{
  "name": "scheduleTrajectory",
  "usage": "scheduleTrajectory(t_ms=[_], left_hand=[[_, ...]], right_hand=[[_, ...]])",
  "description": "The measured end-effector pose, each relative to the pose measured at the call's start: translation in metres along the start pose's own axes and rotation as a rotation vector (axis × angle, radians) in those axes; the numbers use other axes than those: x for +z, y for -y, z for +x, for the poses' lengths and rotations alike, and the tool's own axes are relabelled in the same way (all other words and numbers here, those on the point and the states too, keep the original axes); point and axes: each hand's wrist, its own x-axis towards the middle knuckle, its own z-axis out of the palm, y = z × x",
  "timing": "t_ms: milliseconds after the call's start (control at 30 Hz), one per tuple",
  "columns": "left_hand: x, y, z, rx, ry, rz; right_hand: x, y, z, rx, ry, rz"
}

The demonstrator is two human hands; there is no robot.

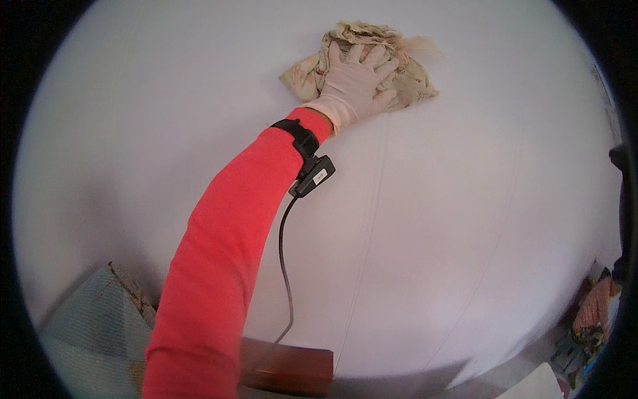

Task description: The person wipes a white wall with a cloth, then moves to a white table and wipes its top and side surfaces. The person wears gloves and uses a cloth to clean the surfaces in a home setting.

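Observation:
My left hand [356, 82], in a pale glove, lies with spread fingers on a crumpled, stained beige cloth [416, 82] and holds it flat against a white wall [423, 199]. The cloth sticks out on both sides of the hand and above the fingertips. A black strap with a small black device [315, 177] sits around the wrist of the red sleeve, and a thin black cable hangs from it. My right hand is out of view.
Below the arm stands a reddish-brown wooden piece [294, 371]. A light blue woven or patterned item [89, 319] leans at the lower left. Mixed fabrics [593, 309] lie at the lower right, near a pale rounded edge [536, 386]. Something black shows at the right rim.

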Motion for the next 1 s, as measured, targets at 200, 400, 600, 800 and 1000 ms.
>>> scheduleTrajectory(t_ms=[200, 400, 600, 800, 1000], left_hand=[[-0.006, 0.021, 0.005, -0.112, 0.03, 0.055], [0.001, 0.033, -0.006, -0.237, 0.092, 0.139], [0.014, 0.059, -0.025, -0.405, 0.17, 0.207], [0.013, 0.067, -0.032, -0.541, 0.191, 0.257], [0.013, 0.064, -0.038, -0.574, 0.199, 0.303]], right_hand=[[0.017, -0.042, -0.014, -0.032, -0.023, -0.067], [0.025, -0.088, 0.028, -0.027, -0.015, -0.064], [-0.008, -0.117, 0.085, -0.009, -0.027, -0.016], [-0.045, -0.16, 0.119, 0.006, 0.004, -0.016], [-0.077, -0.196, 0.145, -0.015, 0.019, -0.147]])
